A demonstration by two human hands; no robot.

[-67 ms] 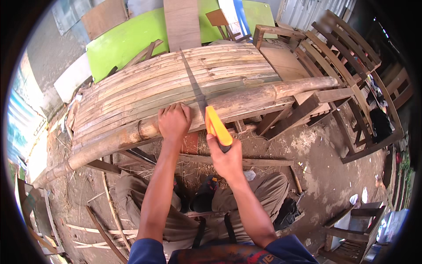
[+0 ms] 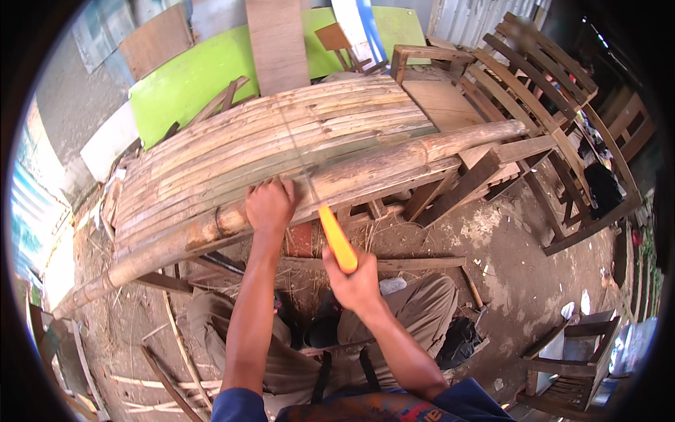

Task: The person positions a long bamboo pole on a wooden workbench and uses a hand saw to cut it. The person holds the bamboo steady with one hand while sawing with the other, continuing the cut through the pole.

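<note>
A long, thick bamboo pole (image 2: pixel 373 171) lies across the near edge of a table of bamboo slats (image 2: pixel 232 141). My left hand (image 2: pixel 271 204) is wrapped over the pole near its middle, pressing it against the table. In my right hand (image 2: pixel 351 281) is a hand saw (image 2: pixel 337 239) with a yellow handle. Its thin blade crosses the pole just right of my left hand, its far part reaching over the slats and hard to make out. Whether the blade has cut into the bamboo I cannot tell.
Dark wooden frames (image 2: pixel 492 165) stand to the right, under the pole's right end and beyond. Green boards (image 2: pixel 197 84) lean behind the table. A wooden chair (image 2: pixel 569 366) is at lower right. Bamboo strips (image 2: pixel 183 344) lie on the ground at left; a black bag (image 2: pixel 460 341) sits by my right leg.
My right hand has drawn the saw toward me, so its handle is nearer my body. My left hand stays on the pole. The whole view has shifted slightly.
</note>
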